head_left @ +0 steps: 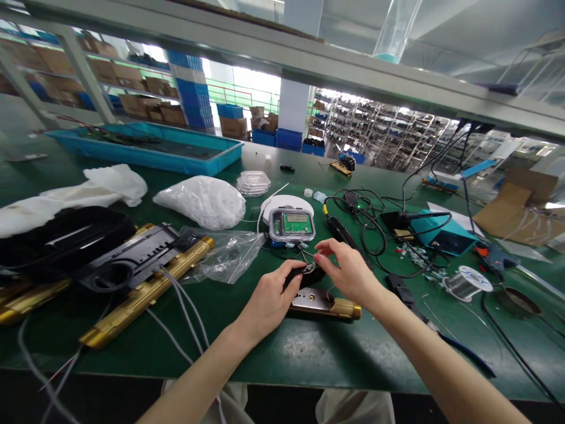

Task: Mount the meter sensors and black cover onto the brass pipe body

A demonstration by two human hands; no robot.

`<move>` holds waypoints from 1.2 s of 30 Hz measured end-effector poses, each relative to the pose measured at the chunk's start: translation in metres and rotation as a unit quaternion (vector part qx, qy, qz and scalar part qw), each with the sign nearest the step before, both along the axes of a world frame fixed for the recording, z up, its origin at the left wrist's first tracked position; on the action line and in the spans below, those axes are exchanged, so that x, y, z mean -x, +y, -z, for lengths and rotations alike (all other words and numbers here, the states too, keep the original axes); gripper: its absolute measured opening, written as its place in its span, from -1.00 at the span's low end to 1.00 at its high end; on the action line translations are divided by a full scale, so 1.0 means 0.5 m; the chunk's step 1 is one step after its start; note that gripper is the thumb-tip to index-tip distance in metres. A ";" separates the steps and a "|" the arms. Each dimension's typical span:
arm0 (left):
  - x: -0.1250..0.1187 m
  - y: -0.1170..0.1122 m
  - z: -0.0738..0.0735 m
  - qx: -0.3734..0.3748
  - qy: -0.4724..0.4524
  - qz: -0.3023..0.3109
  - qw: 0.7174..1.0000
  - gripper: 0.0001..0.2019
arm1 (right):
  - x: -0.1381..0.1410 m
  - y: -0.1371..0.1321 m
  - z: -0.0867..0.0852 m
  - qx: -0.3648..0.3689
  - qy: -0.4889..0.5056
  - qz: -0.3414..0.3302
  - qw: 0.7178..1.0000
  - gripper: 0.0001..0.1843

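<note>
My left hand (269, 297) grips a small black plastic housing (304, 277) with a grey round part on top, holding it above a brass-coloured metal body (346, 308) with a silver plate (311, 299). Close beside it, my right hand (348, 271) has thumb and forefinger pinched together at a thin grey cable (305, 252). That cable comes from a clear-lidded box (292, 226) with a green circuit board and small display. The box leans on a white round disc (282, 204). My fingers partly hide the housing, and the cable's end is not visible.
Left are a larger brass body (145, 294) with grey cables, a clear plastic bag (229, 253), a white bag (203, 202) and a blue tray (176, 154). Right are a soldering iron (342, 231), tangled black cables, a solder spool (468, 284) and pliers (463, 347).
</note>
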State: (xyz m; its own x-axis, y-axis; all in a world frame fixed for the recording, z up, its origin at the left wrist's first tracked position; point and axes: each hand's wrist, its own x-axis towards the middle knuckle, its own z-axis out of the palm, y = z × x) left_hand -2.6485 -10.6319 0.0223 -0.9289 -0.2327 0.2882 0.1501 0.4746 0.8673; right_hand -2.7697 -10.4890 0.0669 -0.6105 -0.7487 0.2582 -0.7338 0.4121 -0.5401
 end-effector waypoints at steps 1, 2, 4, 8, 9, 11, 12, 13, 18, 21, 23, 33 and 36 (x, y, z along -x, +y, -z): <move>0.000 0.000 0.001 0.002 -0.002 -0.001 1.000 -0.74 | 0.008 -0.004 -0.001 -0.012 -0.043 0.004 0.999 -0.73; 0.001 -0.001 0.001 0.001 -0.003 -0.001 1.000 -0.74 | 0.016 -0.009 -0.001 -0.023 -0.084 -0.002 0.996 -0.70; 0.001 0.000 0.001 -0.009 -0.007 0.002 1.000 -0.75 | 0.028 -0.018 0.001 -0.024 -0.156 -0.028 0.987 -0.69; 0.002 0.001 -0.002 -0.035 -0.017 -0.002 0.999 -0.76 | 0.034 -0.033 0.006 0.055 -0.309 -0.045 0.948 -0.77; 0.003 0.001 -0.003 -0.035 -0.017 -0.004 0.999 -0.77 | 0.033 -0.035 0.006 0.080 -0.345 -0.045 0.934 -0.77; 0.006 0.000 -0.004 -0.032 -0.013 -0.005 0.999 -0.78 | 0.030 -0.038 0.003 0.123 -0.398 -0.046 0.908 -0.72; 0.008 0.000 -0.004 -0.030 -0.012 -0.003 0.999 -0.78 | 0.029 -0.039 0.001 0.141 -0.415 -0.048 0.897 -0.70; 0.010 0.000 -0.005 -0.028 -0.011 -0.002 1.000 -0.78 | 0.029 -0.040 0.000 0.153 -0.427 -0.050 0.890 -0.69; 0.017 0.001 -0.007 -0.047 -0.008 0.005 0.999 -0.78 | 0.030 -0.047 -0.004 0.162 -0.441 -0.071 0.880 -0.67; 0.019 0.003 -0.010 -0.066 -0.003 0.011 0.998 -0.78 | 0.029 -0.050 -0.006 0.160 -0.445 -0.085 0.877 -0.69; 0.021 0.003 -0.011 -0.072 -0.003 0.013 0.997 -0.79 | 0.027 -0.052 -0.009 0.164 -0.443 -0.090 0.877 -0.69; 0.028 -0.005 0.001 -0.075 -0.018 0.007 0.997 -0.83 | 0.017 -0.059 -0.022 0.162 -0.427 -0.119 0.881 -0.66; 0.030 -0.007 0.000 -0.072 -0.024 0.009 0.997 -0.83 | 0.019 -0.057 -0.015 0.168 -0.435 -0.132 0.875 -0.65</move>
